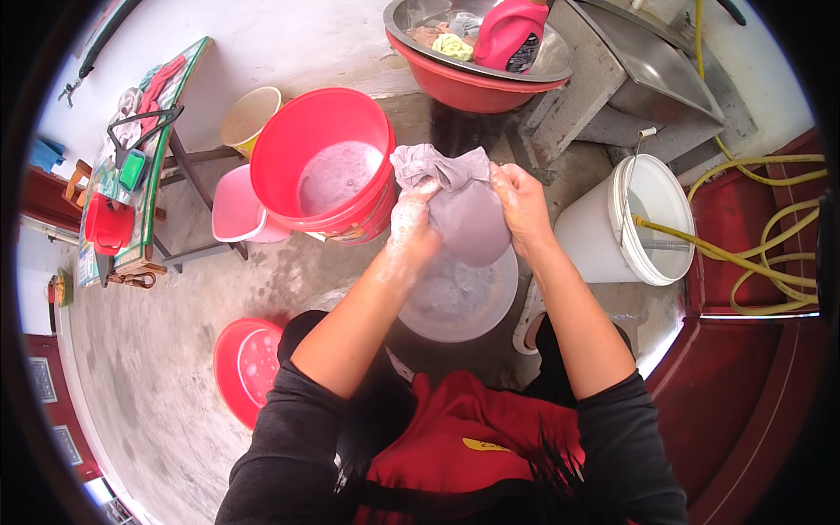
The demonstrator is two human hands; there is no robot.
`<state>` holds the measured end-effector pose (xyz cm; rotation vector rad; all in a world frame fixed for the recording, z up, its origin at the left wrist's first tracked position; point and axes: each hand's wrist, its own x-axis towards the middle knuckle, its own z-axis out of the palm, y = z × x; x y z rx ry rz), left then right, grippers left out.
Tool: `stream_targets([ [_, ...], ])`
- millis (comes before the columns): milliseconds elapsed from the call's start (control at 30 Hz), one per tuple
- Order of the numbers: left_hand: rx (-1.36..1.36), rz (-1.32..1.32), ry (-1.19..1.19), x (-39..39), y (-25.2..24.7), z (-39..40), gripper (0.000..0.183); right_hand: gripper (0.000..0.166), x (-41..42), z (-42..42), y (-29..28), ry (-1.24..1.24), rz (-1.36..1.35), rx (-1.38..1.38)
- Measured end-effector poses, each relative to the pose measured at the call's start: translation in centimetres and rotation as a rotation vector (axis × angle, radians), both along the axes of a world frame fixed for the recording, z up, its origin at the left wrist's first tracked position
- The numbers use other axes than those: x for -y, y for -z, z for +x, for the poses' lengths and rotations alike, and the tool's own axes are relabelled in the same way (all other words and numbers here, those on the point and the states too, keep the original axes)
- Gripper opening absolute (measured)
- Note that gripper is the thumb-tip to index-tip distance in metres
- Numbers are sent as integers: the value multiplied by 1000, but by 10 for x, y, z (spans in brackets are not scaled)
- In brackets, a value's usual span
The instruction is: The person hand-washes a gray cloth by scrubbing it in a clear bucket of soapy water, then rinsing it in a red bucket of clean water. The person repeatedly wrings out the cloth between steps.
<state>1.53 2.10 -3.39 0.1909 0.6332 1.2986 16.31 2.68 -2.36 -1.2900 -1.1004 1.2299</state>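
Both my hands grip a wet, greyish-mauve cloth garment (469,213), bunched at its top and bulging below. My left hand (413,220), covered in suds and partly blurred, holds its left side. On the right edge, my right hand (523,203) pinches the fabric between thumb and fingers. Below the garment, a pale translucent basin (459,308) with cloudy, sudsy water stands on the floor between my feet. Just left of my hands is a red bucket (321,118) with foamy water inside.
A white bucket (590,230) with a yellow hose (709,246) stands right. Behind are a steel bowl (558,56) with cloths and a pink detergent bottle (502,33). Left are a pink tub (239,207), a red basin (226,374) and a table (152,216) with a clothes hanger (121,141).
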Motion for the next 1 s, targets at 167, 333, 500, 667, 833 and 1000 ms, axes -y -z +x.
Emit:
stream_targets([
  [167, 167, -28, 12, 0, -3, -10, 29, 45, -7, -3, -15, 47, -292, -231],
  [333, 109, -72, -23, -5, -17, -11, 27, 58, 9, -19, -4, 139, -334, -301],
  [500, 23, 31, -9, -1, -8, 0, 24, 34, -11, 3, -18, 273, 48, 140],
  [667, -45, -136, -55, -14, 23, 5, 19, 29, 28, -42, -36, 132, 893, 843],
  [833, 379, 278, 32, -17, 66, 20, 13, 27, 25, -46, -10, 115, 844, 949],
  [1000, 264, -59, -8, 4, 45, 29, 17, 15, 47, -61, -10, 88, 778, 903],
])
